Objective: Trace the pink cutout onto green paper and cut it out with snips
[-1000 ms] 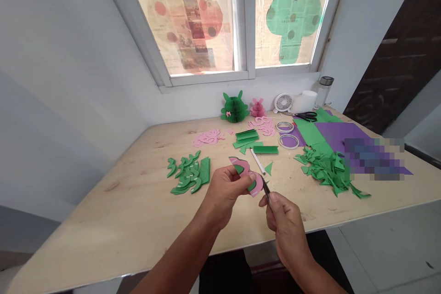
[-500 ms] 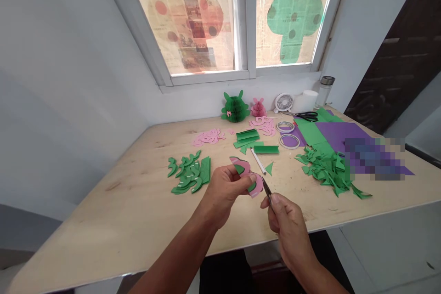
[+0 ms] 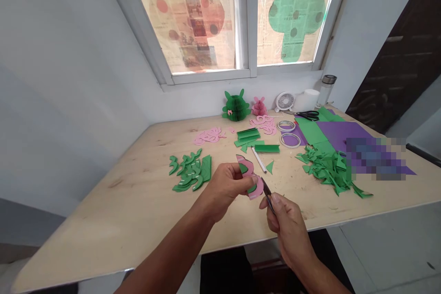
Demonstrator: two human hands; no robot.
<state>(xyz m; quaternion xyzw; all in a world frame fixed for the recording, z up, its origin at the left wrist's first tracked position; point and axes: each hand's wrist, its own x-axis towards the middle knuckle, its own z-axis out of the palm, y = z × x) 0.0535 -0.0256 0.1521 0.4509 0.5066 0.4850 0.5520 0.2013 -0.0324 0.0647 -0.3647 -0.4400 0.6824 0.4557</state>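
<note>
Between thumb and fingers, my left hand (image 3: pixel 230 188) pinches a curved pink and green paper cutout (image 3: pixel 255 192) above the front of the table. My right hand (image 3: pixel 286 220) is closed around a small pair of scissors (image 3: pixel 267 191), blades pointing up and left. The blade tips are at the right edge of the cutout; whether they touch the paper I cannot tell. Left of my left hand lies a pile of curved green cutouts (image 3: pixel 188 177). Beyond the cutout, a white pen (image 3: pixel 259 161) rests near folded green strips (image 3: pixel 248 135) and a green triangular scrap (image 3: pixel 270 167).
Green scraps (image 3: pixel 324 170) are heaped at the right beside purple paper (image 3: pixel 344 135). Two tape rolls (image 3: pixel 290 140), pink scraps (image 3: pixel 208 135) and black-handled scissors (image 3: pixel 308 115) lie farther back. A green paper figure (image 3: pixel 236 107), a pink one (image 3: pixel 259 106), a fan (image 3: pixel 285 101) and a bottle (image 3: pixel 325 91) stand by the wall.
The pink and green cutout has turned slightly in my left hand, its upper end shifting right. The scissors' blades have tilted a little further left. The view has shifted slightly.
</note>
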